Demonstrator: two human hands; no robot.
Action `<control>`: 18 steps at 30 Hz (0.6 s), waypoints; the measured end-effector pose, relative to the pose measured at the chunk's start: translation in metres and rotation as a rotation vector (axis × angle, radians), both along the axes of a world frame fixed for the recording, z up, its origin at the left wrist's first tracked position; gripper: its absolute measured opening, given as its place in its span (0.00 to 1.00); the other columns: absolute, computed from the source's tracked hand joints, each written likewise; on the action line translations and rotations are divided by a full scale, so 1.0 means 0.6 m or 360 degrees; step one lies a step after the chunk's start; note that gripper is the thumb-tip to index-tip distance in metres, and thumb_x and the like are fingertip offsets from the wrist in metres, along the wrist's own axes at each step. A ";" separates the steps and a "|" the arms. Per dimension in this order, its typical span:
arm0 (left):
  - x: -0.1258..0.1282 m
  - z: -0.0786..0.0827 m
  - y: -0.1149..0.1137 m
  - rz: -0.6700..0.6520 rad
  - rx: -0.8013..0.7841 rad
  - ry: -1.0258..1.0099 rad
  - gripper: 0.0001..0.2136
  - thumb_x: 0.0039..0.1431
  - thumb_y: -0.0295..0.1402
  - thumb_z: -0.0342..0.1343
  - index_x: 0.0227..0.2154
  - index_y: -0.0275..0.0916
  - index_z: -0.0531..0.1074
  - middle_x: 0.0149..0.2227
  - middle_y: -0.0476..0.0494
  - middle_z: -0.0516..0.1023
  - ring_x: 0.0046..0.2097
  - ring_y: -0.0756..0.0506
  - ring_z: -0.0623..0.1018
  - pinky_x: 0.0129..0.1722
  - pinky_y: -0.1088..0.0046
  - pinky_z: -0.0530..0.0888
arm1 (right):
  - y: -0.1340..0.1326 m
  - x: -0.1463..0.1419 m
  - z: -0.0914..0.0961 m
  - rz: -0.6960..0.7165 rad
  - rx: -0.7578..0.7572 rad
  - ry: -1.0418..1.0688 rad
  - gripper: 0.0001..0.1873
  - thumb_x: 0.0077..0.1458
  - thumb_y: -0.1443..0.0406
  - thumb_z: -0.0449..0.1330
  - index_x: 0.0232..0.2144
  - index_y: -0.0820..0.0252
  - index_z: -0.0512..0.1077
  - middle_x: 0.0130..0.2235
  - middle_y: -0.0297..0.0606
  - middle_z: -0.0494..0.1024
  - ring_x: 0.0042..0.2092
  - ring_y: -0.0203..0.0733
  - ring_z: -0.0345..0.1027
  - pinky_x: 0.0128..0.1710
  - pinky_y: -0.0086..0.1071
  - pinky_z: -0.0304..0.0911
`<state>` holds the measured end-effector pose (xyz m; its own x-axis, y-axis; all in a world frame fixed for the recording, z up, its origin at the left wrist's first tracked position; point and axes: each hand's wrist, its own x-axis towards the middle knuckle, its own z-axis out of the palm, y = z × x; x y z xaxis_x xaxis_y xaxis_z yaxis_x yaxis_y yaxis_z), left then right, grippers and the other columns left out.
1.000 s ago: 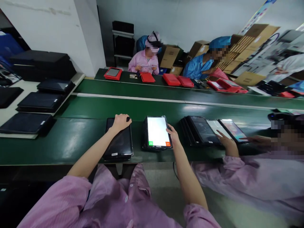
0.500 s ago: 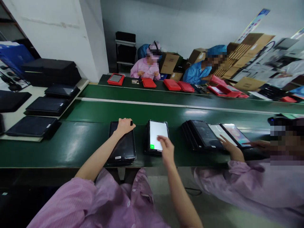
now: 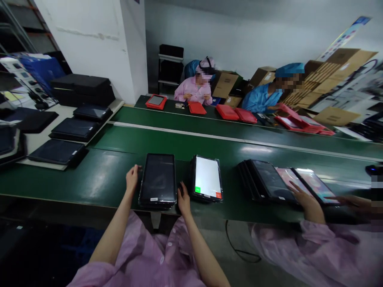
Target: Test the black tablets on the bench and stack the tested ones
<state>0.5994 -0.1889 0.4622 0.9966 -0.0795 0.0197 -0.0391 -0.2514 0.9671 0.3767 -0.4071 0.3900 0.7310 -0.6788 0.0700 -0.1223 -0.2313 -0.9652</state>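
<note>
A stack of dark-screened tablets (image 3: 158, 180) lies on the green bench (image 3: 98, 179) straight ahead of me. My left hand (image 3: 132, 178) sits against its left edge with fingers curled on the side. My right hand (image 3: 182, 198) presses the stack's right edge near the front corner. Both hands grip the stack from the sides. Just right of it a second stack carries a lit tablet with a white screen (image 3: 207, 182), a green and a red button at its near end.
A co-worker's hands (image 3: 305, 197) touch lit tablets (image 3: 302, 184) beside a fanned dark stack (image 3: 263, 181) at my right. Black tablets (image 3: 56, 151) lie on a white table to the left. Two people work with red cases (image 3: 236, 113) across the far belt. Cardboard boxes stand behind them.
My right hand left the white-screened tablet and came over to the dark stack's right edge. My left hand slid from the stack's top corner to its left side. The camera view shifted left.
</note>
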 end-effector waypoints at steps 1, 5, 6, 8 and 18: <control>-0.025 -0.027 0.014 0.0004 0.0055 0.0023 0.29 0.66 0.57 0.48 0.39 0.35 0.83 0.39 0.36 0.86 0.44 0.38 0.83 0.47 0.64 0.77 | -0.003 0.001 0.000 0.0035 -0.0070 0.0002 0.36 0.66 0.44 0.55 0.67 0.55 0.69 0.73 0.48 0.65 0.74 0.53 0.58 0.76 0.54 0.50; -0.111 -0.083 0.044 -0.0189 0.0109 -0.0139 0.24 0.64 0.55 0.53 0.35 0.38 0.81 0.35 0.43 0.83 0.40 0.42 0.81 0.43 0.69 0.76 | -0.007 -0.002 -0.006 0.0131 -0.0248 0.0023 0.38 0.68 0.46 0.53 0.72 0.56 0.61 0.77 0.48 0.54 0.78 0.51 0.47 0.78 0.54 0.43; -0.123 -0.084 0.047 -0.0239 0.0093 -0.0159 0.23 0.65 0.54 0.53 0.34 0.38 0.81 0.35 0.43 0.83 0.40 0.42 0.81 0.42 0.70 0.76 | -0.009 -0.002 -0.009 0.0129 -0.0246 0.0029 0.38 0.68 0.45 0.53 0.72 0.56 0.60 0.78 0.48 0.53 0.79 0.51 0.45 0.78 0.55 0.42; -0.134 -0.080 0.050 -0.0283 0.0072 -0.0172 0.23 0.67 0.53 0.51 0.33 0.38 0.80 0.37 0.42 0.83 0.40 0.43 0.81 0.42 0.71 0.75 | -0.013 0.000 -0.014 0.0093 -0.0192 0.0046 0.39 0.67 0.43 0.54 0.72 0.53 0.61 0.78 0.46 0.53 0.79 0.52 0.43 0.78 0.57 0.42; -0.127 -0.086 0.049 -0.0289 0.0051 -0.0223 0.20 0.70 0.47 0.51 0.32 0.40 0.80 0.36 0.42 0.83 0.38 0.43 0.81 0.37 0.72 0.73 | 0.032 -0.059 0.120 -0.0111 -0.0039 -0.0138 0.26 0.68 0.51 0.58 0.62 0.57 0.75 0.62 0.48 0.78 0.63 0.54 0.73 0.64 0.53 0.68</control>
<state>0.5230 -0.1596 0.4105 0.9537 -0.2599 0.1515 -0.2199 -0.2585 0.9406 0.3411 -0.3882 0.4620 0.6727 -0.7249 0.1482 -0.0553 -0.2489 -0.9669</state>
